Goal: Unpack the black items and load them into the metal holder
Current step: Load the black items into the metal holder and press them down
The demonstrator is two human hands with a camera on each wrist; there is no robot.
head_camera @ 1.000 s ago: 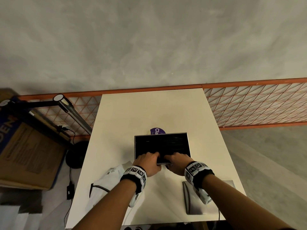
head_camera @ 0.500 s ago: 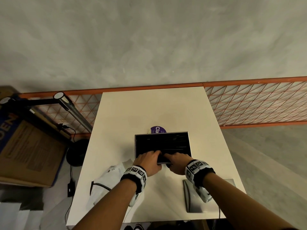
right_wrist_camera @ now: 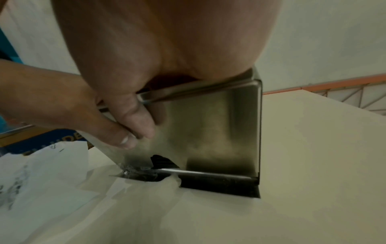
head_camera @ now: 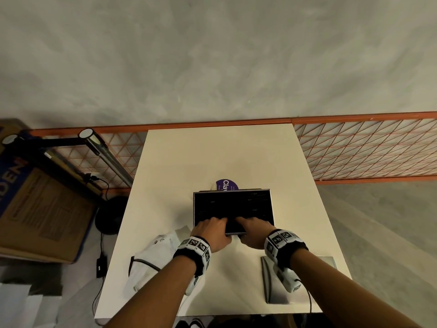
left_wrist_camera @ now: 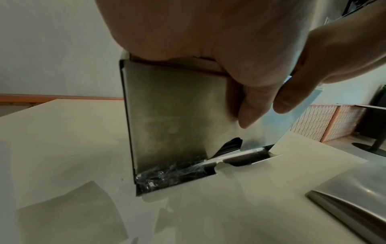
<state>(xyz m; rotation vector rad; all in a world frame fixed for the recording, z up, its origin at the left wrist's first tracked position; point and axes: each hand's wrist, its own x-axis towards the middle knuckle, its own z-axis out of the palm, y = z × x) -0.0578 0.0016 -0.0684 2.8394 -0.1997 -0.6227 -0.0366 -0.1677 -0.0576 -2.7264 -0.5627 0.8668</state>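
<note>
1. Both hands hold the near wall of the upright, box-shaped metal holder [head_camera: 269, 204]. The left hand [head_camera: 210, 233] curls over the top rim, thumb on the outer face and fingers inside. The right hand [head_camera: 254, 234] mirrors that grip, thumb on the outside and fingers dipping into the opening.

2. The black items [head_camera: 233, 208] fill the holder's open top as a dark stack. In the left wrist view a black, ribbed piece [left_wrist_camera: 228, 147] shows at the cut-out low in the front wall, with crinkled clear wrap [left_wrist_camera: 167, 173] along the bottom slot.

3. The holder stands on the pale surface [head_camera: 212, 157], near its middle. A purple round label [head_camera: 227, 185] lies just behind it, a crumpled white bag [head_camera: 151, 259] to the left, and a flat brushed-metal plate [head_camera: 274, 285] near the right forearm.

4. Judged risks: pressing down with fingers inside could pinch them against the thin metal rim. Leftover wrap in the bottom slot may snag the stack and jam dispensing. Uneven pressure from one hand could tip the holder or slide it across the smooth surface.
</note>
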